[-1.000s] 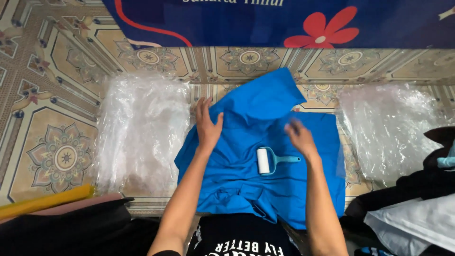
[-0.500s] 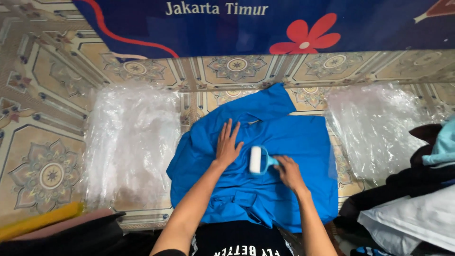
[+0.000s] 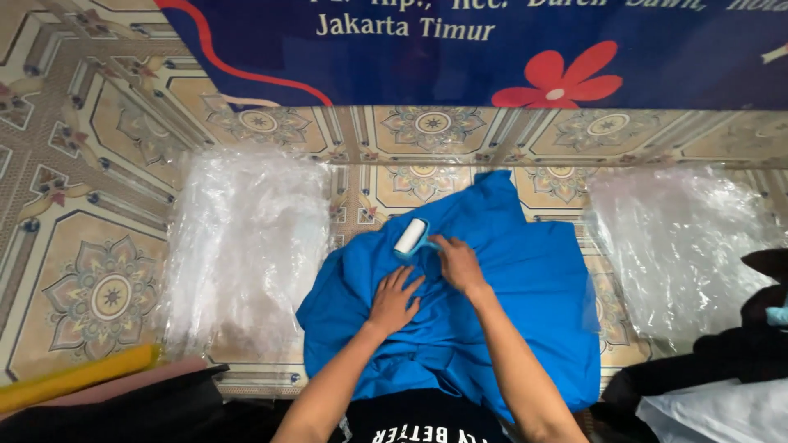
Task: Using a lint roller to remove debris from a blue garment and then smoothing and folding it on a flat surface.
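Beyond the right hand, which grips its handle, the lint roller lies with its long axis tilted up-right. Left hand presses spread flat on the blue shirt.

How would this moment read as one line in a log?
right hand: holds lint roller on blue shirt | left hand: flat on shirt | clear bags alongside

Ornate beige patterned floor tiles fill the left and centre of the frame; a dark blue banner with a red flower spans the top edge.
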